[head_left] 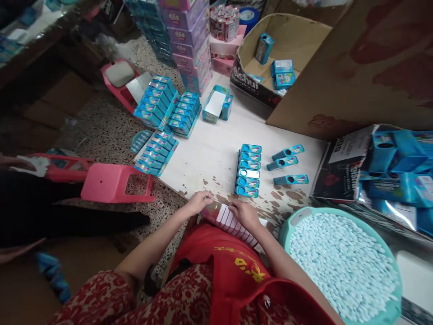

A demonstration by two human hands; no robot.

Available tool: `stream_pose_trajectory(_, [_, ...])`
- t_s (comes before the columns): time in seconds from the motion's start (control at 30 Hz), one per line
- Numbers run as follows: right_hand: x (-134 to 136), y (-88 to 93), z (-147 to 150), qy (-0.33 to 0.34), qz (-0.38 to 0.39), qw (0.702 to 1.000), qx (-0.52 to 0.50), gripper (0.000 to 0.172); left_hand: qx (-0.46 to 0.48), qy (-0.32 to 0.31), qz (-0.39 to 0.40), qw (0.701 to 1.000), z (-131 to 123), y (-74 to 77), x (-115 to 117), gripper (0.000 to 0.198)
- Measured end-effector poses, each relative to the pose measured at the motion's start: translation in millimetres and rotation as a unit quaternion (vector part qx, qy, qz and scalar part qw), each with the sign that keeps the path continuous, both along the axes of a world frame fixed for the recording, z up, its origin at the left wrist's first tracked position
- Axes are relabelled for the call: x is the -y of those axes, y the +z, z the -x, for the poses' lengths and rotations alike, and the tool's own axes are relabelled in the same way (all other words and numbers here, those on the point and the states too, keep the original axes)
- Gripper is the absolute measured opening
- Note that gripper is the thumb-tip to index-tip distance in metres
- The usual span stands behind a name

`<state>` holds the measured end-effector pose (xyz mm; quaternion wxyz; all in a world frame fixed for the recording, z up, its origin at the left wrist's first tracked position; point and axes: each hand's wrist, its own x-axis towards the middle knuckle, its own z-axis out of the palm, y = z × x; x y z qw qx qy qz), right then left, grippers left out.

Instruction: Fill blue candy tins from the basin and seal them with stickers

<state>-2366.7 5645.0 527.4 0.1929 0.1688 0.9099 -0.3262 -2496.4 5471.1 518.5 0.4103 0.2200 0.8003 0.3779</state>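
My left hand (200, 202) is closed in a pinch at the front edge of the table; anything between its fingertips is too small to tell. Over my lap lies a reddish-pink strip with a row of white label-like sections (229, 220). Its left end is just below my left fingertips. My right hand (245, 214) has its fingers curled at the strip's upper edge and hides part of it; what they pinch is hidden. Beyond my hands stands a tray of small blue boxes (248, 170) with round holes, one showing a white top.
Several loose blue boxes (291, 179) lie to the right. A teal basin (287, 234) holds pale blue pellets. Cartons (334, 169) of boxes stand at right and back. Filled trays (184, 115) sit at the table's left. A pink stool (101, 183) and a person's dark-clothed leg (111, 228) are left.
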Motion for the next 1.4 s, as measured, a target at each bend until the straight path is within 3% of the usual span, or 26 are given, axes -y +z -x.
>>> stream_pose_trajectory(0.1, [10.1,-5.1,1.9,0.028,-0.013,1.0,0.003,0.016,-0.065,-0.051,0.014,0.996,-7.3,2.1,11.2,0.019])
stream_pose_trajectory(0.23, [7.1,-3.6,-5.0,0.04,-0.043,0.998,0.002,0.018,-0.104,-0.118,-0.01,0.987,-14.6,-1.4,-0.8,0.02])
stream_pose_trajectory(0.4, [-6.3,-3.6,-4.3,0.029,-0.096,0.995,0.002,0.02,-0.124,-0.14,0.018,0.982,-2.5,-12.1,-25.7,0.02])
stream_pose_trajectory(0.57, [-5.9,-2.6,5.7,0.045,-0.125,0.991,-0.006,0.021,-0.113,-0.144,0.012,0.983,12.0,-18.5,-34.2,0.023])
stream_pose_trajectory(0.8, [10.7,1.8,13.8,0.146,-0.132,0.979,-0.06,0.031,-0.068,-0.078,0.002,0.995,-0.1,-26.5,-30.0,0.027])
stream_pose_trajectory(1.13, [13.2,2.5,8.9,0.231,-0.157,0.959,-0.043,0.038,-0.011,0.023,0.021,0.999,-5.6,-40.5,-35.5,0.02])
stream_pose_trajectory(1.4, [15.2,4.1,10.8,0.207,-0.169,0.963,-0.034,0.04,0.022,0.04,0.016,0.999,-5.0,-42.4,-36.1,0.02])
